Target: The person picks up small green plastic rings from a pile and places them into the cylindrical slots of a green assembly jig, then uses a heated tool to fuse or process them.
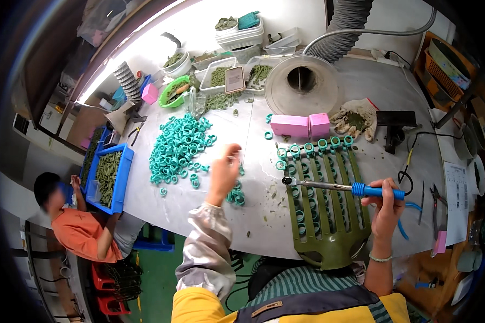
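Observation:
My right hand (383, 207) is closed around the blue handle of a soldering iron (328, 185), whose dark tip points left. That tip hovers over the upper left part of an olive-green slotted rack (328, 245), which has long bars and rows of teal rings (309, 148) along them. Over the grey tabletop, my left hand (224, 172) is raised between the big pile of teal rings (178, 148) and the rack. Its fingers are blurred, and whether they hold anything cannot be made out. A small cluster of teal rings (236, 195) lies just right of that hand.
Behind the rack stand pink blocks (290, 125), a stained glove (355, 118) and a wide duct hood (302, 86). Tubs of green pieces (218, 75) line the back. Pliers (437, 202) lie at right. A seated person (89, 231) is at left beside a blue crate (125, 167).

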Action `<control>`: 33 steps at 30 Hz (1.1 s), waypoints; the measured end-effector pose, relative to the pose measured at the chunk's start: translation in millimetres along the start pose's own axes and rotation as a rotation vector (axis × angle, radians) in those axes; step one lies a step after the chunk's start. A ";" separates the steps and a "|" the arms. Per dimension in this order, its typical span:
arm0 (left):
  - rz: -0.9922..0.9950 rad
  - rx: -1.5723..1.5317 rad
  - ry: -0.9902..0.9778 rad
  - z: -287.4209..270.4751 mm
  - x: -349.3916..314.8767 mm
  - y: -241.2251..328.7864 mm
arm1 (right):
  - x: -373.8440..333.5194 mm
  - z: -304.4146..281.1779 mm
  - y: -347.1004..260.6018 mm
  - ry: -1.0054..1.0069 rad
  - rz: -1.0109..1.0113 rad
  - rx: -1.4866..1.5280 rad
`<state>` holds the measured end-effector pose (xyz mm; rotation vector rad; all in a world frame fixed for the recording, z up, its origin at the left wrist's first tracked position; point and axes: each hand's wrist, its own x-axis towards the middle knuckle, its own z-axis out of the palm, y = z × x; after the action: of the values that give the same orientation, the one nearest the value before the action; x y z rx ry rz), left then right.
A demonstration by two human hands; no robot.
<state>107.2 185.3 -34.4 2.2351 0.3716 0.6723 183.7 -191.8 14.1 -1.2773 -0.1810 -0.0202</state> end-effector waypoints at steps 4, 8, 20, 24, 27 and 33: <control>0.120 0.730 -0.027 -71.1 -12.1 -61.3 | -1.6 2.2 -4.5 0.009 0.009 0.001; 0.064 0.634 -0.043 -79.7 -25.1 -92.1 | -2.5 2.6 -4.8 0.010 -0.009 -0.005; -0.132 0.291 -0.079 -66.0 -34.8 -75.0 | -7.6 -3.5 -8.5 0.033 -0.002 0.019; -0.339 0.061 -0.009 -61.7 -35.7 -62.6 | -8.4 -4.1 -10.0 0.037 -0.024 0.013; -0.435 -0.548 -0.138 -52.8 -38.2 -18.3 | -8.5 -4.7 -9.5 0.054 -0.016 0.008; -0.148 -0.312 -0.360 2.5 -48.9 54.3 | -8.3 -5.9 -4.3 0.052 -0.002 -0.002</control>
<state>71.6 125.3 -12.8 1.9555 0.2296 0.2223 175.7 -199.4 15.4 -1.2776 -0.1376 -0.0557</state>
